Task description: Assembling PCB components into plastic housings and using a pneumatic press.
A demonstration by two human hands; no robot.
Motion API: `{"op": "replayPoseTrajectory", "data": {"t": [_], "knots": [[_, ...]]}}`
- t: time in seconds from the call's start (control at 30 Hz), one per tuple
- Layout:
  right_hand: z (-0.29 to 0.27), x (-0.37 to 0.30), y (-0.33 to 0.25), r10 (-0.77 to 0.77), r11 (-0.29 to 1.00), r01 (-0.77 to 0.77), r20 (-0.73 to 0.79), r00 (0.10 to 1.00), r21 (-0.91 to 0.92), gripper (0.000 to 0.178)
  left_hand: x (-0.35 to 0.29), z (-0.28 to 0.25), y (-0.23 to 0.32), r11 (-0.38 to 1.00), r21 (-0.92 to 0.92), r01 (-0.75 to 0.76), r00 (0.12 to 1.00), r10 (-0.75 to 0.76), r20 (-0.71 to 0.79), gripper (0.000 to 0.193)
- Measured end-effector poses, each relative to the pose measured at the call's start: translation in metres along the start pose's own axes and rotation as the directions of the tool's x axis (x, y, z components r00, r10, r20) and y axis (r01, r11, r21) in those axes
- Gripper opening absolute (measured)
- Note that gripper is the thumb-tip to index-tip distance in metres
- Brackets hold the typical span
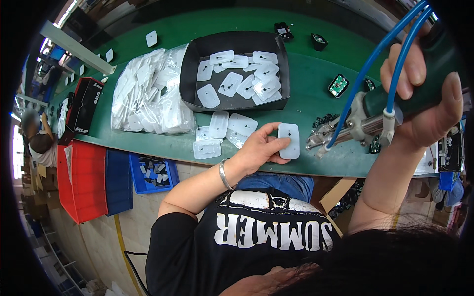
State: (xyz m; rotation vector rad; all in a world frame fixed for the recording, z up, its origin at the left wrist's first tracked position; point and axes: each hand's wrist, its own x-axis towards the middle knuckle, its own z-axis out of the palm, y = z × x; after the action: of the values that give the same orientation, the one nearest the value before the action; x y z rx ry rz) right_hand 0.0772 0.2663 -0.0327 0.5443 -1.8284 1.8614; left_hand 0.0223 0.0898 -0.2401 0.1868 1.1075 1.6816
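My left hand [261, 150] is closed on a translucent white plastic plate [289, 148], thumb on its face. The plate is a rounded rectangle with small dark holes, held upright at the bench's near edge. My right hand [419, 93] wraps round the dark green body of a pneumatic screwdriver-like tool [370, 121] fed by two blue hoses [368, 74]. The tool's metal tip points left, close beside the plate but apart from it. Loose white plates [207, 149] lie left of my left hand, some overlapping.
A black box [185, 81] holds several white plates with dark marks. Left of it lies a clear bag [148, 96] of plates. Small circuit boards in black housings [338, 86] sit at the right. Red [81, 177] and blue bins [150, 185] stand below; another person [42, 143] is far left.
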Motion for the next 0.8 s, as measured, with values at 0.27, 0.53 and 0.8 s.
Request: {"op": "replayPoseTrajectory", "data": {"t": [0.27, 0.53, 0.8], "knots": [[0.006, -0.002, 0.006, -0.016, 0.988, 0.01, 0.04, 0.999, 0.157, 0.057, 0.007, 0.008, 0.002, 0.995, -0.09, 0.031, 0.991, -0.019, 0.131, 0.042], [0.012, -0.002, 0.009, -0.018, 0.97, 0.01, 0.031, 0.999, 0.241, 0.056, 0.006, 0.011, 0.015, 0.995, -0.092, 0.036, 0.993, -0.025, 0.117, 0.041], [0.013, -0.008, 0.012, -0.009, 0.981, 0.003, 0.028, 1.0, 0.196, 0.054, 0.007, 0.016, 0.011, 0.985, -0.166, 0.035, 0.995, -0.019, 0.096, 0.042]]}}
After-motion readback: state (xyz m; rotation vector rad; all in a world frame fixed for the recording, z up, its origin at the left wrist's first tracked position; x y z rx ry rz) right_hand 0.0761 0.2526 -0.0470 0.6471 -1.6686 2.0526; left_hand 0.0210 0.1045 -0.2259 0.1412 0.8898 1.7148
